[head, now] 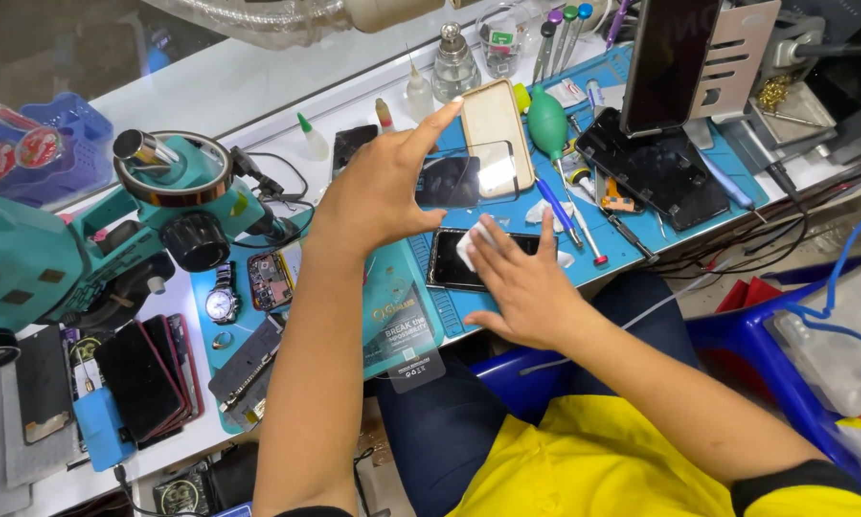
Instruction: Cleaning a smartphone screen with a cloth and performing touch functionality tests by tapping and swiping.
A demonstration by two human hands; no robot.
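- Left hand (378, 191) is up off the bench, thumb and forefinger spread wide, pinching a thin sheet of screen glass (464, 177) by its left edge and holding it flat in the air.
- That glass catches a bright white glare at its right end and hovers just above the blue work mat (632, 244), in front of a beige phone case (496, 134).
- Right hand (517, 278) is down low, fingers flat and together, pressing a small white wipe (476, 244) onto a dark smartphone (450, 263).
- The smartphone lies face up on the mat at the near edge of the bench, directly below the raised glass; the hand covers its right end.
- Just right of the hands: a green rubber air blower (547, 123), a blue-handled screwdriver (555, 206), and an opened black phone body (656, 172) with another handset propped upright behind it.
- Over on the left, a teal microscope (114, 230) ringed with amber tape, a wristwatch (222, 302) and a bare circuit board (271, 280) beside it, and a stack of dark phones (148, 378) nearer the bench edge.
- At the back, a small glass dispenser bottle (454, 67) stands by a row of screwdrivers (560, 33).
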